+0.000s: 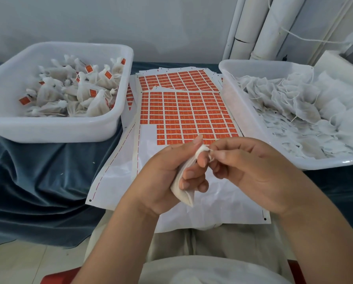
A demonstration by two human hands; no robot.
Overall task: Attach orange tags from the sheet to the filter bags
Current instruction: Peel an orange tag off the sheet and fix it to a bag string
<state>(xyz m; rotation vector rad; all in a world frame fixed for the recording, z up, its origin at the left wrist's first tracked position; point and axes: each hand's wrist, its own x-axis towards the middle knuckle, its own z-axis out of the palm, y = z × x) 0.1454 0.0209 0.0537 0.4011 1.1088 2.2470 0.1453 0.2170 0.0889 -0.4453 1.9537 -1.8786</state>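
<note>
1. The filter bag (184, 192) is judged to be very light and soft. Its thin white fabric is expected to fold under any pressure, so only a gentle grip is needed.
2. It is best taken at the gathered neck, where the fabric is bunched and a little firmer. The loose body below can be left to hang.
3. The string (211, 155) at the neck is thin and is likely to slip, so a fine pinch near its end is called for when a tag is put on.
4. The bag is held by the left hand (167, 173) in front of the person, above the near, bare part of the sheet (189, 113). The fingers are curled round the bag's upper part.
5. The string is pinched by the right hand (253, 169) between thumb and forefinger, just beside the top of the bag.
6. The bag is seen as a small white pouch, slightly creased, with one lower corner showing under the left fingers. No orange tag is seen on it.
7. The orange tags (194, 121) are set in close rows on the white sheet, and the near left part is already bare backing.
8. Tagged bags (75, 93) are collected in the left tub (54, 130). Untagged bags (294, 111) are piled in the right tub (325, 163).
</note>
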